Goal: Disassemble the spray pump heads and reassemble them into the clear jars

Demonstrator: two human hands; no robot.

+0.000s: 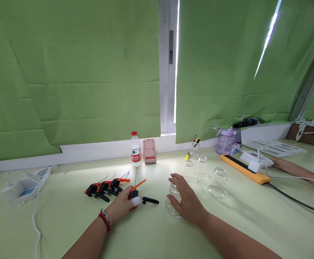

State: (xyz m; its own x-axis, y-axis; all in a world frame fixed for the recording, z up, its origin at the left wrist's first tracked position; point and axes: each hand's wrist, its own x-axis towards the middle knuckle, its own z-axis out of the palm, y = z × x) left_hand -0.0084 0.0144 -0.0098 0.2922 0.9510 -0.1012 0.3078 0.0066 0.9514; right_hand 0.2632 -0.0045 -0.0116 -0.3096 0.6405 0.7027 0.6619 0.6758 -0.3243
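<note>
My left hand (126,202), a white wrap on one finger, is closed on a bundle of tools on the table. Out of it stick a thin metal shaft like a screwdriver's (135,177), an orange strip (139,185) and a black pen-like piece (150,200). Similar bundles (104,187) in orange and black lie in a row to its left. My right hand (185,198) is open, fingers curved beside an open clear glass jar (174,208) and partly hiding it; whether it touches the glass I cannot tell. Further glass jars (218,183) stand behind to the right.
At the back stand a water bottle (135,149), a blurred pink box (149,151), a jar holding yellow-and-black tools (195,147) and a purple jug (225,141). An orange power strip (244,169) lies right, near another person's arm (294,169). A white power strip (28,187) is left.
</note>
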